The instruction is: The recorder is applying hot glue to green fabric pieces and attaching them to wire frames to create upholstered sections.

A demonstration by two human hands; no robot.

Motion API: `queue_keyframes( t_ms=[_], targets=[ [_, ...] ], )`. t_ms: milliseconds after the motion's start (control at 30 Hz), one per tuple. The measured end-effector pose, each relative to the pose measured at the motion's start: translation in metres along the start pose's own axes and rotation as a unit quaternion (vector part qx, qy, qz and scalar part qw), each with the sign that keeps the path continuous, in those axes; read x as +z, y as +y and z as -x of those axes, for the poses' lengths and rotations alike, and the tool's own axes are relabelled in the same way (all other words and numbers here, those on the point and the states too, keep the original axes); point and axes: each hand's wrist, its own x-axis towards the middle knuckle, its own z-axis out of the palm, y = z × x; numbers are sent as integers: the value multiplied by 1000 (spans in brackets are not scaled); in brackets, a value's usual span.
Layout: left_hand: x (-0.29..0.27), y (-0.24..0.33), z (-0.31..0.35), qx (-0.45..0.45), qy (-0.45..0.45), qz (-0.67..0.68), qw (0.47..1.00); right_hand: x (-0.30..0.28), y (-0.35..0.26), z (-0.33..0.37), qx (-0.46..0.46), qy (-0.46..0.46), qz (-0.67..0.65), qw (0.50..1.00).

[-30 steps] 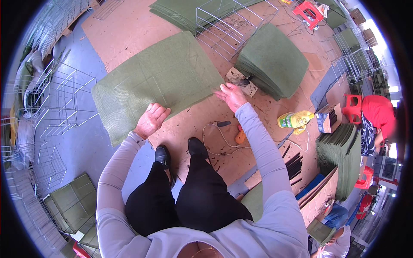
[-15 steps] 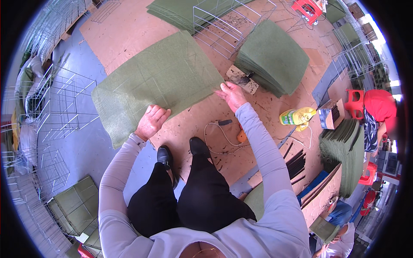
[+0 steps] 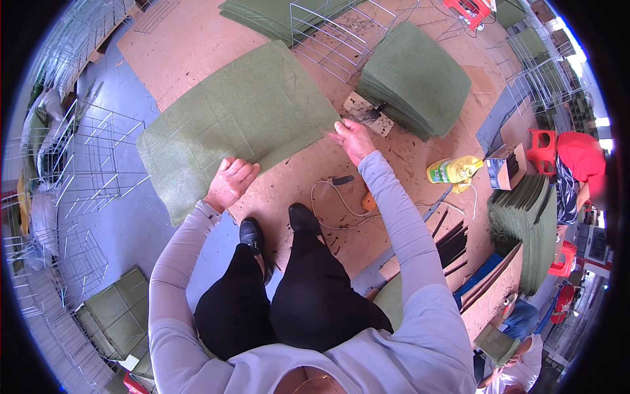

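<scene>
A broad green mesh sheet (image 3: 230, 115) spreads in front of me above the floor, with faint straight lines and creases across it. My left hand (image 3: 231, 182) is closed on its near edge, fingers curled over the mesh. At the sheet's right corner is my right hand (image 3: 354, 141), its thumb and fingers pinching the edge; the fingertips are slightly blurred. Just beyond that hand lies a small black-smeared board (image 3: 369, 113), with a dark tool on it. A tall stack of green sheets (image 3: 417, 75) stands right behind the board.
Wire frames stand at left (image 3: 98, 157) and top (image 3: 328, 36). On the cardboard-covered floor (image 3: 348, 253) are a white cord (image 3: 315, 197), an orange object (image 3: 369, 201) and a yellow bottle (image 3: 454, 171). A stack of green pieces (image 3: 525, 217) stands at right, near two other people.
The view has shifted slightly. My right fingers have moved a little at the corner, while my left hand keeps its grip on the near edge.
</scene>
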Motion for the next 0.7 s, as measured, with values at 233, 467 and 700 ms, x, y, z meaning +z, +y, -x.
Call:
queue_keyframes(
  t_ms=[233,467,700],
  targets=[
    [0,-1,1,11,2,-18,1000,0,2,-1,-2,11,5,1000],
    [2,-1,2,20,-13,-40,999,-5,12,-7,-21,7,20,1000],
    [5,0,1,32,-18,-90,995,-19,29,-24,-70,6,110,991]
  ],
)
